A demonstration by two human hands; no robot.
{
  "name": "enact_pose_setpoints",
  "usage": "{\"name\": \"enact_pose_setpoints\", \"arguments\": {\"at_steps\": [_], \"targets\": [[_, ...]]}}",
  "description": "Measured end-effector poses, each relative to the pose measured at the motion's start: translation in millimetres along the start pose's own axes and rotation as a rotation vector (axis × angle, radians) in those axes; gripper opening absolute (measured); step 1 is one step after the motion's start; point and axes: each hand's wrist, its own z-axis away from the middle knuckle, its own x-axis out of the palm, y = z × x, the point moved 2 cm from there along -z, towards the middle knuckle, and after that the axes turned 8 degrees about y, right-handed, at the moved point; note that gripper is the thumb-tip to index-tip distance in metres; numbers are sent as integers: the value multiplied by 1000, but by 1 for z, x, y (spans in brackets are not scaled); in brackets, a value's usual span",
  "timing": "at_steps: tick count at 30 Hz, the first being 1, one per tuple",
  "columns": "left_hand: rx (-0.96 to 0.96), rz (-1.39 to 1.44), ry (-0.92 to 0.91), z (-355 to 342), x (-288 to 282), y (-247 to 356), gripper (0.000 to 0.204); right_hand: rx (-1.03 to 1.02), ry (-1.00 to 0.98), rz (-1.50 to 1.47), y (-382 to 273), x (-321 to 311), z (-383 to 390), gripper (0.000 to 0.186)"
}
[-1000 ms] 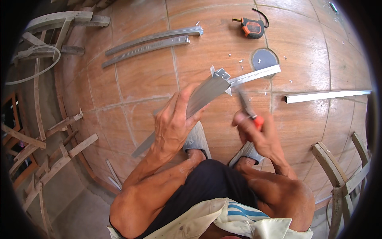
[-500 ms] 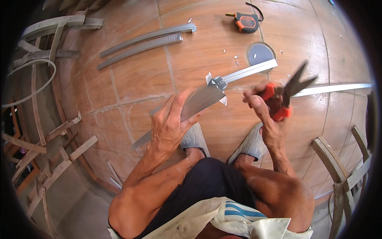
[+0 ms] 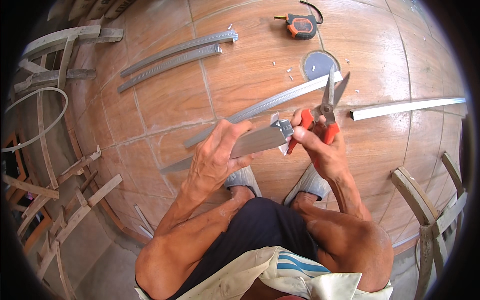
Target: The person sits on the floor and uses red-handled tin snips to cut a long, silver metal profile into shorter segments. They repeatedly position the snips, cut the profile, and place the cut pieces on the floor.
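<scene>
My left hand (image 3: pixel 215 155) is wrapped round a grey metal channel (image 3: pixel 257 141), held up off the floor with its cut end pointing right. Small tabs at that end are bent outward. My right hand (image 3: pixel 327 150) holds tin snips (image 3: pixel 327 107) with red handles, their blades slightly apart and pointing away from me. Its thumb is at the channel's bent end tab (image 3: pixel 286 128), seemingly touching it. Behind the held piece, another slotted metal channel (image 3: pixel 280 101) lies on the floor, partly hidden by my left hand.
Two short slotted channels (image 3: pixel 170 65) lie at the far left, and a tape measure (image 3: pixel 301 26) at the far middle. Small metal scraps surround a round grey disc (image 3: pixel 320 65). A long channel (image 3: pixel 407 107) lies at right. Wooden frames (image 3: pixel 420 200) stand on both sides.
My right hand has moved left to the channel's end, and the snips have turned to point more straight ahead. The channel in my left hand has shifted slightly right and down.
</scene>
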Motion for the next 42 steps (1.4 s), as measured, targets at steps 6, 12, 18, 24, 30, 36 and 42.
{"name": "enact_pose_setpoints", "arguments": {"at_steps": [6,12,18,24,30,36,42], "targets": [[-271,549,-132,20,-2,-40,73,-509,26,971,-17,-24,-1,18],[-559,944,-215,7,-27,-19,79,-447,-97,982,-8,-25,1,20],[-241,376,-298,6,-16,-37,69,-459,-166,1009,-15,-13,9,18],[-80,360,-219,2,-14,-29,54,-510,-349,899,-8,-15,14,17],[-141,473,-216,9,-21,-43,65,-435,-244,739,-5,-10,21,13],[-94,568,-237,4,-30,-37,82,-363,-296,808,-9,2,15,13],[-248,694,-351,3,-32,-30,88,-428,-322,859,-6,7,18,13]]}}
